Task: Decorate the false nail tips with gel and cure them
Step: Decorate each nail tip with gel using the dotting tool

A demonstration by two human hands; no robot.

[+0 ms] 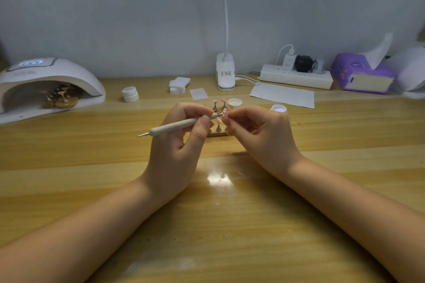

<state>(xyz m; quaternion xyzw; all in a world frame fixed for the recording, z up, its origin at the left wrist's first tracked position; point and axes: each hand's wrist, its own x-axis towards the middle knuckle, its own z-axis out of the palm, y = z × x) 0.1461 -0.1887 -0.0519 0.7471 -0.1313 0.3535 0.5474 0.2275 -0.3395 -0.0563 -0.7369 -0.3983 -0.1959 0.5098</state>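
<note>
Both forearms reach in from the near edge of the glossy wooden surface (230, 225). The left hand (181, 138) curls its grip round a slim pale dotting tool (179, 125). The right hand (259, 131) pinches a pink nail tip (224, 114) above the wooden stand (217, 134) mid-surface.

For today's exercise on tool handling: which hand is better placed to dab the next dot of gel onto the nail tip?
The left hand: its fingers already grip the dotting pen, tip end at the nail tip, which the right hand pinches.
</note>
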